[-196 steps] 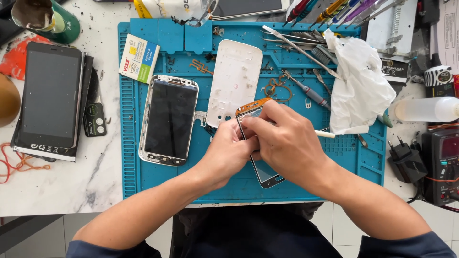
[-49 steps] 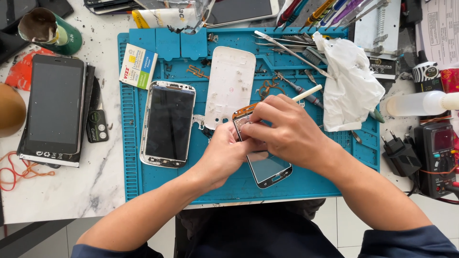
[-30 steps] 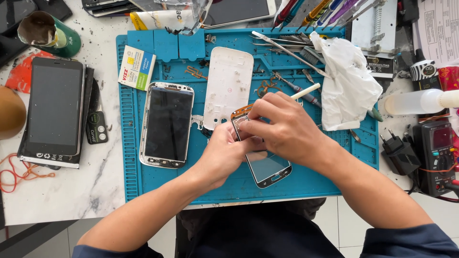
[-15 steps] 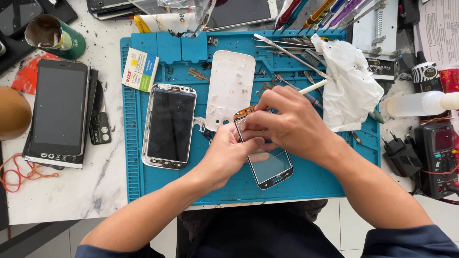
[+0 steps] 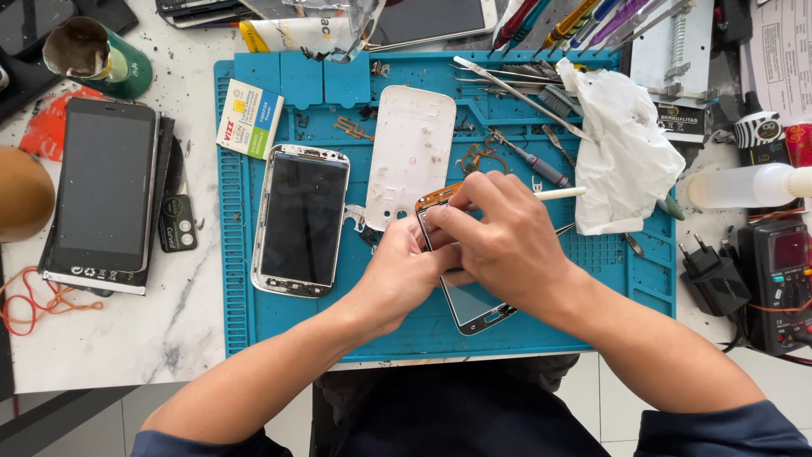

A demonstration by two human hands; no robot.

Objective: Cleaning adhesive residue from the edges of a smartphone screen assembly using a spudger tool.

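Nearest the camera, both hands meet over a small phone screen panel (image 5: pixel 474 305) lying on the blue work mat (image 5: pixel 254 313). The left hand (image 5: pixel 402 271) presses its fingers against the panel's left edge, and the right hand (image 5: pixel 507 245) is closed on a thin white stick tool (image 5: pixel 560 194) whose tip is hidden at the panel's upper end. Just left of the hands lies a dark phone with a silver frame (image 5: pixel 301 220); beyond them, a white back cover (image 5: pixel 410 152). A crumpled white cloth (image 5: pixel 622 161) sits to the right, and a black tablet (image 5: pixel 106 190) rests on the tabletop (image 5: pixel 127 338) off the mat's left side.
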